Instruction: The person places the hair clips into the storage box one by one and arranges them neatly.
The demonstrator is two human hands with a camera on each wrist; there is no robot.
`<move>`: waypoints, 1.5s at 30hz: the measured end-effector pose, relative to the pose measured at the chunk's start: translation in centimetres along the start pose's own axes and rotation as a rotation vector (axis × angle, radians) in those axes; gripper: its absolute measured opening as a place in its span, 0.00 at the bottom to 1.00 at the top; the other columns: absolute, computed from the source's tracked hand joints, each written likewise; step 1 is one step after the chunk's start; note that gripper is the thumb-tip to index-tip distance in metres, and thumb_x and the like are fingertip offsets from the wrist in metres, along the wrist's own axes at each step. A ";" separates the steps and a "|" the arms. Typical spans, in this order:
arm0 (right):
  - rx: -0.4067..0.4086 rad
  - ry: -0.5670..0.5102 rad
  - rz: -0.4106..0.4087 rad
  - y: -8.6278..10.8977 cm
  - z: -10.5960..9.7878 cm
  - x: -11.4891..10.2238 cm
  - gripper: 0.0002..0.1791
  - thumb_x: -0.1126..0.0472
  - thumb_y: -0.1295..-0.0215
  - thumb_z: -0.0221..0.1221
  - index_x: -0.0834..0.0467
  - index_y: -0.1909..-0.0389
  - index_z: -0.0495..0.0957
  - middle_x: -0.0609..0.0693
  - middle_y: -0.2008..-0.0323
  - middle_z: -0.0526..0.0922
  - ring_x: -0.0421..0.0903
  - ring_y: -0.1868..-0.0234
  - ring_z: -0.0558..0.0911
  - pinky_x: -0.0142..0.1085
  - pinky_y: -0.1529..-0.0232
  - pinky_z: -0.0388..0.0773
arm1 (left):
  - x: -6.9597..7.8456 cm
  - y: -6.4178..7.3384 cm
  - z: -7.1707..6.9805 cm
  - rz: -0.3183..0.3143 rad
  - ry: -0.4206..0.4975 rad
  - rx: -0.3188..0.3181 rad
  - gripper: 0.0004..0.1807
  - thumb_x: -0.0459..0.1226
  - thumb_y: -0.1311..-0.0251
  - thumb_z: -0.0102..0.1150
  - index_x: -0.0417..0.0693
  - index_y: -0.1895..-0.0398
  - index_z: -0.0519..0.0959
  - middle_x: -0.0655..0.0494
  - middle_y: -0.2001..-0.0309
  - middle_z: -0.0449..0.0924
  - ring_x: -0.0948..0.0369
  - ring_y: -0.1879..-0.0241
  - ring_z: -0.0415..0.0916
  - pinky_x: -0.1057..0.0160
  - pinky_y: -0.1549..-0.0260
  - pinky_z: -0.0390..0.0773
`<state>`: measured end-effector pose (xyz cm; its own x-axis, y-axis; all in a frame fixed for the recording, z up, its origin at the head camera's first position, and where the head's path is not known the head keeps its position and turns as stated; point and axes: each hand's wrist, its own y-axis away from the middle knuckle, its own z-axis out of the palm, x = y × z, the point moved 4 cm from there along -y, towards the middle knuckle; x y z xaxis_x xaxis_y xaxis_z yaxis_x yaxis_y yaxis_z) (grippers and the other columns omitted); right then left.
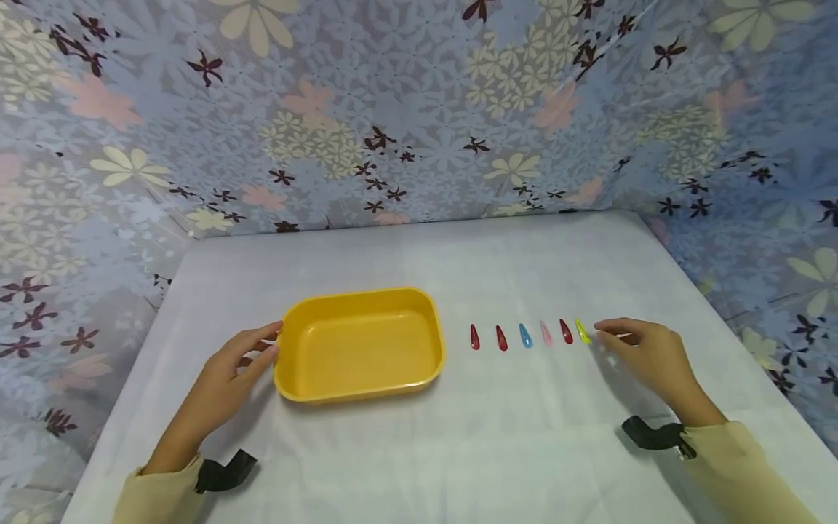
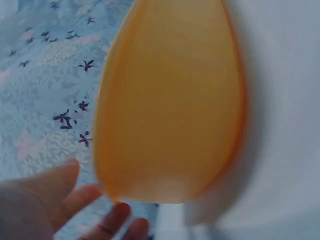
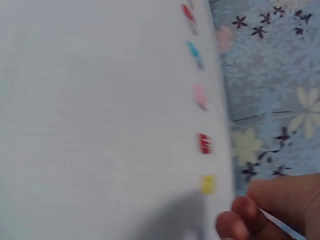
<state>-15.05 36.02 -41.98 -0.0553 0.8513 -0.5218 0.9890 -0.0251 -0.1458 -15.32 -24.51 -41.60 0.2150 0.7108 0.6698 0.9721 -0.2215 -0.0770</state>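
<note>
A yellow plastic tray [image 1: 360, 356] lies on the white-covered table, left of the middle. At its left end my left hand [image 1: 225, 375] touches the rim with relaxed, spread fingers; the left wrist view shows these fingertips [image 2: 116, 215] by the tray's corner. To the right of the tray, several snap hair clips stand in a row: dark red clips, a blue clip [image 1: 526, 335], a pink clip [image 1: 546, 332] and, at the right end, a yellow clip [image 1: 583, 332]. Just right of the yellow clip hovers my right hand [image 1: 651, 360], fingers loosely bent, holding nothing.
A white cloth [image 1: 458, 451] covers the table. Floral fabric [image 1: 419, 109] hangs behind it and along both sides. Black straps [image 1: 225, 471] with cameras sit on both wrists.
</note>
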 end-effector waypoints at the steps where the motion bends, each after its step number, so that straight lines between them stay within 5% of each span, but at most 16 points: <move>1: 0.007 -0.018 0.019 0.0 0.5 0.2 0.16 0.51 0.28 0.64 0.57 0.48 0.86 0.60 0.60 0.88 0.52 0.65 0.87 0.36 0.78 0.76 | -0.3 0.2 0.2 0.005 0.031 0.019 0.26 0.48 0.21 0.50 0.53 0.25 0.69 0.53 0.33 0.72 0.56 0.43 0.73 0.62 0.45 0.76; 5: 0.065 -0.056 0.054 0.0 2.0 0.5 0.17 0.51 0.29 0.64 0.57 0.48 0.87 0.59 0.58 0.88 0.47 0.67 0.86 0.35 0.75 0.77 | -1.0 0.8 0.8 0.014 0.131 0.083 0.22 0.45 0.23 0.53 0.53 0.29 0.74 0.55 0.35 0.75 0.65 0.46 0.73 0.79 0.50 0.72; 13: 0.241 -0.025 -0.023 0.2 3.4 -0.1 0.11 0.59 0.34 0.69 0.57 0.54 0.89 0.57 0.58 0.88 0.52 0.65 0.83 0.32 0.68 0.72 | -1.8 0.6 2.2 -0.052 0.295 0.150 0.22 0.44 0.24 0.56 0.47 0.33 0.75 0.49 0.45 0.78 0.67 0.57 0.77 0.70 0.63 0.81; 19: 0.328 0.017 -0.125 -0.3 4.8 -0.4 0.08 0.65 0.38 0.71 0.60 0.58 0.90 0.58 0.59 0.87 0.51 0.70 0.82 0.33 0.71 0.70 | -2.3 0.9 2.5 -0.053 0.303 0.186 0.21 0.43 0.24 0.56 0.48 0.33 0.76 0.51 0.47 0.76 0.68 0.55 0.76 0.75 0.61 0.78; 29: 0.311 0.001 -0.087 0.0 4.4 0.1 0.08 0.64 0.37 0.70 0.60 0.57 0.90 0.56 0.67 0.88 0.43 0.77 0.72 0.32 0.78 0.64 | -2.0 0.7 2.7 -0.042 0.324 0.190 0.21 0.42 0.24 0.55 0.46 0.33 0.75 0.48 0.47 0.76 0.70 0.54 0.75 0.77 0.60 0.76; 36: 0.171 -0.065 0.071 0.2 3.7 1.2 0.15 0.51 0.31 0.67 0.55 0.51 0.89 0.54 0.59 0.89 0.49 0.60 0.84 0.30 0.64 0.72 | -1.8 0.4 2.8 -0.060 0.332 0.177 0.22 0.44 0.24 0.55 0.46 0.32 0.75 0.48 0.47 0.75 0.68 0.53 0.75 0.77 0.58 0.76; 45: 0.091 -0.093 0.095 0.2 3.1 1.6 0.19 0.45 0.31 0.65 0.55 0.49 0.88 0.56 0.53 0.88 0.60 0.50 0.84 0.55 0.48 0.75 | -2.1 0.6 3.1 -0.110 0.331 0.181 0.22 0.46 0.24 0.55 0.47 0.33 0.75 0.50 0.47 0.75 0.67 0.55 0.75 0.77 0.59 0.77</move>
<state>-15.37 35.74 -45.41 0.0213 0.7904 -0.6122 0.9741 -0.1543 -0.1654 -14.89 -24.09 -45.33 0.0953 0.4632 0.8811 0.9948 -0.0133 -0.1006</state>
